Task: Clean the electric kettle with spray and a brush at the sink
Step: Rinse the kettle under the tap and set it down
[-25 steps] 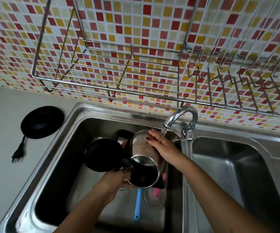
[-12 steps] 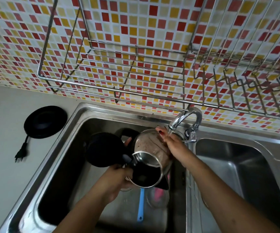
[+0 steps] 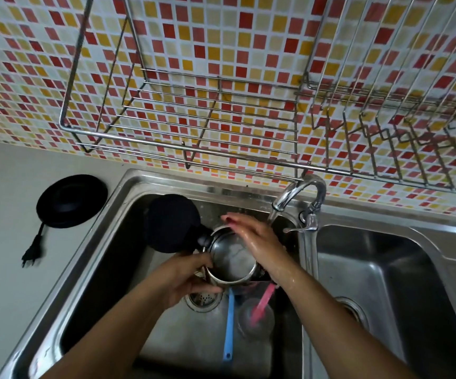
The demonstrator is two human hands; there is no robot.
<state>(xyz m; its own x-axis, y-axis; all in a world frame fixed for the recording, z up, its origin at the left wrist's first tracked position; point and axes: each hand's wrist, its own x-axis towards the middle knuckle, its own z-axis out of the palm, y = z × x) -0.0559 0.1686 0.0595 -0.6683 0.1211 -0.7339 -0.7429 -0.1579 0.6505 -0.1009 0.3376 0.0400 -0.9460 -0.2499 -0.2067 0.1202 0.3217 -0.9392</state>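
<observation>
My left hand (image 3: 186, 277) has a closed grip on the one kettle (image 3: 232, 258) low in the left sink (image 3: 90, 258), mouth up. My right hand (image 3: 254, 236), open and wet, rests on its far rim, nearer the one tap (image 3: 298, 192). One brush (image 3: 229, 324) lies below; one base (image 3: 71, 201) on desk.

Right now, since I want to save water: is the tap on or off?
On. A stream of water runs from the tap spout down past the right hand beside the kettle.
</observation>
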